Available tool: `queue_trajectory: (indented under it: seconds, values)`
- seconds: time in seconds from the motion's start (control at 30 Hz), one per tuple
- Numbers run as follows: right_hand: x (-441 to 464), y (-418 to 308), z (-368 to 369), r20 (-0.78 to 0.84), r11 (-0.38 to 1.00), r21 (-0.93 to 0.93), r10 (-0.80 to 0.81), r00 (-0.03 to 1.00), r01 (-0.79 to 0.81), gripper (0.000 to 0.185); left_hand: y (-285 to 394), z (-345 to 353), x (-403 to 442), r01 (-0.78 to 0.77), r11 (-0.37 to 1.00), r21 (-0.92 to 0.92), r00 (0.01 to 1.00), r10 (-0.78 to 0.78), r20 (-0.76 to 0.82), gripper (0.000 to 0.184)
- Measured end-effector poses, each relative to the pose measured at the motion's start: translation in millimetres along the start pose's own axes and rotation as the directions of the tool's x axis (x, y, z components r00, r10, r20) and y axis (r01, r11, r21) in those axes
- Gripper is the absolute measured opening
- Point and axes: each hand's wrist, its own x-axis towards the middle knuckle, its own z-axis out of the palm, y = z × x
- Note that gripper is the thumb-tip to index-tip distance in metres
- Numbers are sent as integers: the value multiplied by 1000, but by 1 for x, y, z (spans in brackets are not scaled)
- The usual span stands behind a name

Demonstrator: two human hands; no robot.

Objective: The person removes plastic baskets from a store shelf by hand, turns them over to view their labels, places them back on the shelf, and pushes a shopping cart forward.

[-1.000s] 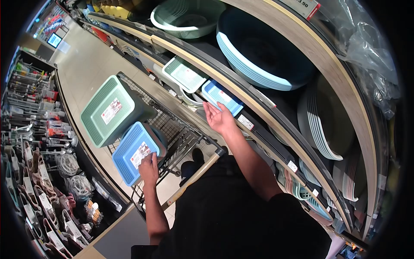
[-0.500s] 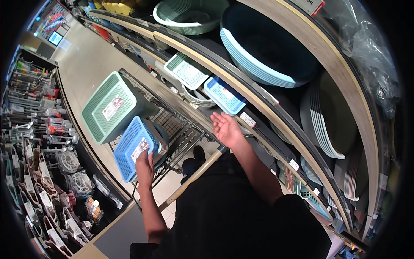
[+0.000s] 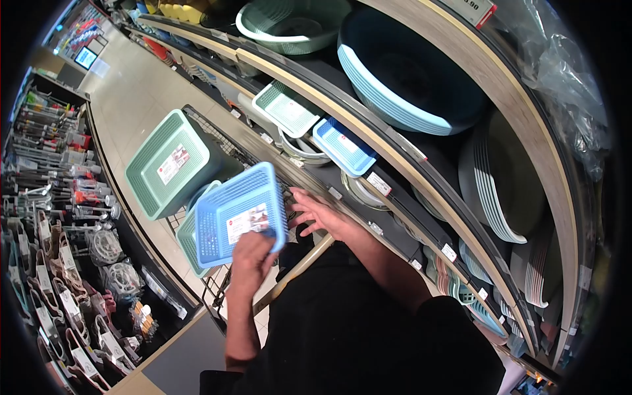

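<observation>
A blue perforated basket [image 3: 217, 214] with a white and red label is lifted above the cart, its near rim gripped by my left hand [image 3: 252, 260]. My right hand [image 3: 316, 214] is beside the basket's right side, fingers spread, close to the wall; whether they touch it is unclear. Under the blue basket, a light green basket [image 3: 189, 242] shows at its left edge. A larger green basket [image 3: 148, 178] stands on the cart behind.
The shopping cart [image 3: 313, 257] is in front of me. To the right, shelves hold a small green basket [image 3: 288, 108], a small blue basket [image 3: 344, 146] and large basins [image 3: 395, 108]. Hangers and packaged goods [image 3: 66, 289] fill the left rack. A tiled aisle [image 3: 131, 72] runs ahead.
The blue basket has come up off the stack and moved right with my left hand, uncovering a light green one. My right hand has moved down and left toward it.
</observation>
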Motion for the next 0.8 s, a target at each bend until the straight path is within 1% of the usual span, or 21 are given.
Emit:
queue_trajectory:
  seconds: [0.03, 0.07, 0.1, 0.13, 0.2, 0.23, 0.27, 0.3, 0.33, 0.37, 0.4, 0.47, 0.5, 0.53, 0.6, 0.63, 0.67, 0.7, 0.73, 0.77, 0.8]
  values:
    - [1, 0, -2, -18, 996, -92, -19, 1000, 17, 95, 8, 5, 5, -68, 997, -31, 996, 69, 49, 25]
    - [1, -1, -4, -38, 982, -184, -40, 998, 33, 105, 17, 9, 7, -87, 996, -37, 992, 90, 91, 23]
    - [-4, -8, -3, -48, 967, -248, -76, 996, 62, 103, 22, 13, 7, -98, 995, -28, 987, 101, 125, 24]
    - [-3, -8, -7, -52, 967, -247, -77, 996, 62, 103, 26, 15, 7, -109, 994, -19, 981, 111, 159, 24]
    - [-5, -8, -16, -109, 965, -262, -48, 993, 18, 96, 29, 14, 8, -117, 993, -31, 978, 121, 172, 26]
    - [-10, -11, -17, -97, 974, -227, -47, 994, 24, 85, 31, 11, 10, -124, 992, -20, 974, 126, 190, 27]
    - [-11, -10, -18, -98, 974, -227, -47, 994, 23, 85, 33, 8, 12, -131, 991, -8, 970, 130, 208, 27]
    - [-12, -8, -20, -128, 978, -206, -49, 991, 22, 79, 39, 4, 18, -132, 991, -9, 969, 131, 207, 27]
    - [-14, -9, -20, -157, 983, -184, -50, 986, 21, 74, 47, -2, 25, -157, 988, 8, 975, 153, 161, 30]
    - [-22, -13, -21, -129, 988, -136, -98, 987, 80, 66, 55, -8, 32, -179, 984, 26, 978, 175, 114, 33]
    - [-22, -9, -27, -126, 988, -97, -134, 983, 122, 62, 64, -14, 37, -175, 984, 26, 979, 171, 113, 33]
    - [-26, -5, -37, -151, 983, 14, -179, 972, 183, 60, 81, -30, 44, -171, 967, -190, 985, 168, -31, 44]
    - [-23, 3, -49, -158, 981, 29, -184, 970, 191, 59, 88, -42, 43, -196, 922, -335, 981, 184, -66, 52]
    - [-30, -1, -52, -166, 975, 38, -210, 963, 220, 59, 107, -58, 46, -221, 827, -518, 975, 186, -120, 53]
    - [-40, -9, -53, -168, 977, 12, -207, 964, 212, 58, 123, -72, 46, -288, 719, -632, 958, 212, -195, 48]
    - [-43, -8, -57, -164, 978, 11, -203, 965, 208, 58, 156, -69, 51, -391, 475, -788, 908, 55, -416, 40]
    - [-47, -7, -62, -168, 966, 19, -249, 954, 256, 59, 186, -65, 58, -526, 201, -827, 814, -163, -557, 33]
    - [-51, -6, -66, -175, 952, 28, -296, 939, 306, 59, 173, -80, 65, -504, 3, -864, 857, 129, -499, 26]
    - [-56, -4, -70, -177, 952, 25, -297, 938, 306, 59, 161, -94, 74, -410, -177, -895, 790, 420, -446, 26]
    - [-60, -2, -73, -202, 950, 53, -292, 935, 308, 60, 181, -110, 67, -408, -180, -895, 789, 423, -445, 26]
    - [-63, 1, -75, -228, 946, 82, -289, 930, 314, 61, 213, -133, 55, -254, -97, -962, 949, 167, -267, 21]
